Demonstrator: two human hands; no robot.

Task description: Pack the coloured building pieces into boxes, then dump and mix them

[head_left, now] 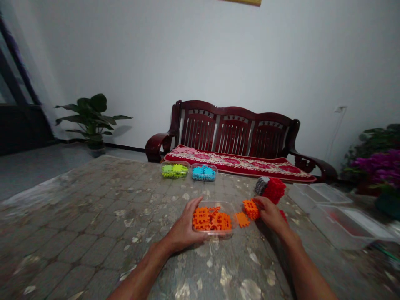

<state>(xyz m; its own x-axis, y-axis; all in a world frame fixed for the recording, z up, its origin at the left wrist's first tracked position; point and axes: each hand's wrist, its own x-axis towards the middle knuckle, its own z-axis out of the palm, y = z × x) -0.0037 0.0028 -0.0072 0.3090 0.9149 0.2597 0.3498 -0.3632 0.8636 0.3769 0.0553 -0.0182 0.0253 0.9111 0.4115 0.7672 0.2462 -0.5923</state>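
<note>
My left hand (186, 227) grips the left side of a clear plastic box (215, 234), thumb along the near edge and fingers along the far left corner. Orange interlocking plastic pieces (212, 218) fill it in a loose heap. To the right of the box, my right hand (271, 213) is closed on a small block of joined orange pieces (251, 209), held at its right side. A flat orange piece (242, 219) lies between that block and the box. Just beyond my right hand sits a red and grey block assembly (271, 189), partly hidden by the hand.
Two clear boxes stand farther back, one with green pieces (175, 170), the other with blue pieces (203, 172). Translucent plastic containers (346, 225) are at the right. A patterned cloth (93, 212) covers the table. Behind it is a wooden bench (233, 133); a potted plant (93, 116) stands left.
</note>
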